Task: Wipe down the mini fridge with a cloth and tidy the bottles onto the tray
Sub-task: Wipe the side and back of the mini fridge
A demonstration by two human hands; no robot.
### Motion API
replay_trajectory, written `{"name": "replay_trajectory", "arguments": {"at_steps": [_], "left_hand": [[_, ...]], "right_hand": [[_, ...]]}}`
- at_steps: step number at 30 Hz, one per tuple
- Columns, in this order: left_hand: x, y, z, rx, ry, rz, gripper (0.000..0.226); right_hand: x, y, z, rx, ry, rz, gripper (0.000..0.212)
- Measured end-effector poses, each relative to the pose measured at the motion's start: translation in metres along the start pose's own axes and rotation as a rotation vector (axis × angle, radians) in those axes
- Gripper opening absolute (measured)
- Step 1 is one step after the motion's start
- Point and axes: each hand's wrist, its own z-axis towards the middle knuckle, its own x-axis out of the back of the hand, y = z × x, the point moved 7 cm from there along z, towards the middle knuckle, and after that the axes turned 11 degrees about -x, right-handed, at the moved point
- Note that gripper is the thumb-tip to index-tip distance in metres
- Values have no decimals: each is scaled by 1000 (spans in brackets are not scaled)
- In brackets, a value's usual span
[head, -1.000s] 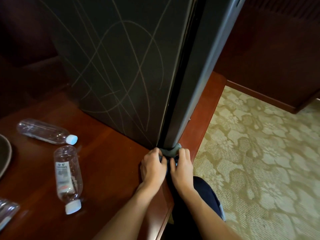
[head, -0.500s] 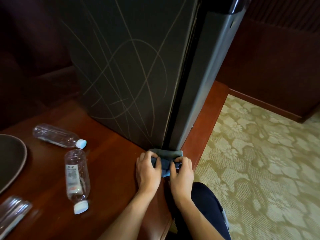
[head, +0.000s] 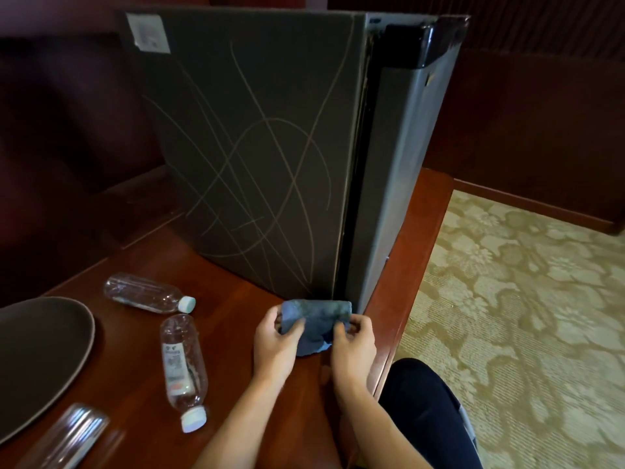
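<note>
The mini fridge (head: 257,157) stands upright on the reddish wooden tabletop (head: 236,299), filling the picture from about eleven o'clock to one o'clock. Its dark side panel is crossed by pale curved scratch lines, and a pale sticker (head: 148,32) sits at its upper far corner. The grey door (head: 395,184) runs down the fridge's right edge, with a glossy black cap at its top.

At the foot of the fridge's near corner, just below the picture's centre, both hands hold a blue-grey cloth (head: 314,319). The left hand (head: 275,343) pinches the cloth's left side, thumb on top and fingers curled beneath. The right hand (head: 353,343) pinches the right side in the same way. The cloth is bunched between them, its upper fold just beside the fridge's bottom edge; whether it touches the fridge cannot be told.

Two clear plastic bottles lie on their sides at about eight o'clock. The far bottle (head: 145,294) points its white cap to the right. The near bottle (head: 181,363), which carries a label, points its white cap toward the person. A dark round tray (head: 40,360) lies at nine o'clock, near the bottles but apart from them. A shiny wrapped packet (head: 72,434) sits at seven o'clock. A dark trouser knee (head: 426,401) shows at five o'clock above a patterned carpet (head: 524,316).
</note>
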Motion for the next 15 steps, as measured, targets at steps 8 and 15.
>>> {"name": "replay_trajectory", "arguments": {"at_steps": [8,15], "left_hand": [[-5,14,5,-174,11,326,16],[-5,2,6,-65,-21,208,16]], "right_hand": [[-7,4,3,-316,215,205,17],[-20,3,-30,-15,95,205,28]]}}
